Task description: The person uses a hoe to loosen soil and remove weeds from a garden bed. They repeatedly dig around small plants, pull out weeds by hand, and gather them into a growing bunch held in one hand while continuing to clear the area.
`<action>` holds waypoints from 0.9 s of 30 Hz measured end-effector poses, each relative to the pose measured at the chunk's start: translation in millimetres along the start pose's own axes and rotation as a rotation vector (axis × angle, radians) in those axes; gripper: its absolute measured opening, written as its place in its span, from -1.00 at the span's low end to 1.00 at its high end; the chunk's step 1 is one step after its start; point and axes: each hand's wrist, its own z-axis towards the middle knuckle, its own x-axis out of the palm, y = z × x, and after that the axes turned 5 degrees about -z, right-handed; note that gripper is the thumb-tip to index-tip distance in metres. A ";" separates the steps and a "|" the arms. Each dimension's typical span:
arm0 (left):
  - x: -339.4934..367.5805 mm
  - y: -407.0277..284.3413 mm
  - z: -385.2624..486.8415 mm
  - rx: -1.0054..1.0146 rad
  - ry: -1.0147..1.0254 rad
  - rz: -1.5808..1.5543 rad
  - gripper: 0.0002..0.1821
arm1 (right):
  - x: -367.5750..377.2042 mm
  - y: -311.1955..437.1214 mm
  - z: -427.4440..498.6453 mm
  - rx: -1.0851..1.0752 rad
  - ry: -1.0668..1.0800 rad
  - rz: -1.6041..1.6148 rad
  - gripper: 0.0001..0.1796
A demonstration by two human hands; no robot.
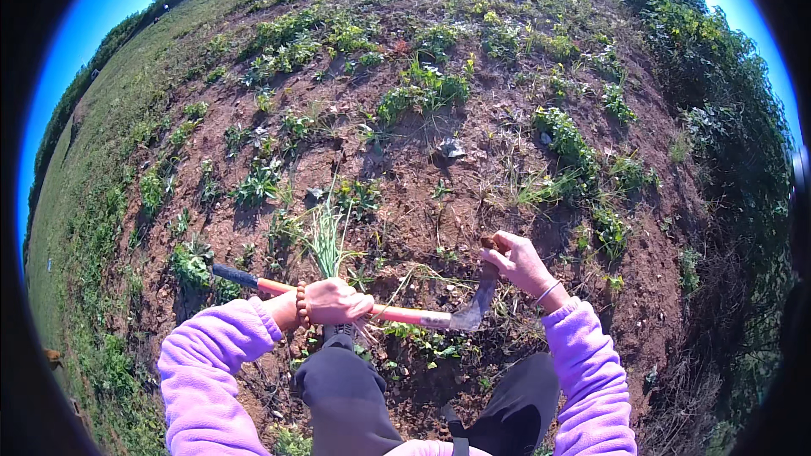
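Note:
My left hand (337,301) is closed around the orange handle of a small hand hoe (405,315) and also around a bunch of long, thin green grass-like stalks (327,244). The stalks point away from me, their pale roots hanging below the fist. A black grip covers the handle's left end. At the other end, the bent metal blade (476,305) rises toward my right hand (521,266). Those fingers pinch the brown, soil-coated blade end; whether they hold a clod or the metal itself is hard to tell. The hoe hangs above the ground, across my knees.
Reddish-brown soil (405,171) with scattered low weeds spreads ahead. A grey stone (451,148) lies in front. Dense bushes (728,120) line the right side, and a grassy strip (82,202) runs along the left. Dry twigs (678,380) lie at lower right.

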 end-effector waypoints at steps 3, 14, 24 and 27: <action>41.5 44.2 12.8 0.085 -0.054 -0.070 -0.88 | 3.5 -20.1 18.3 0.173 -0.065 -0.169 -0.69; 118.9 241.9 67.9 0.315 -0.055 -0.543 -0.85 | 2.5 -70.7 123.6 0.537 -0.352 -0.346 -0.46; 109.6 376.0 123.8 0.483 0.126 -0.478 -0.83 | -75.3 -23.4 126.3 0.668 -0.399 -0.856 -0.61; 130.5 393.1 138.6 0.467 0.215 -0.352 -0.83 | -119.9 -15.9 71.8 0.934 -0.244 -0.905 -0.75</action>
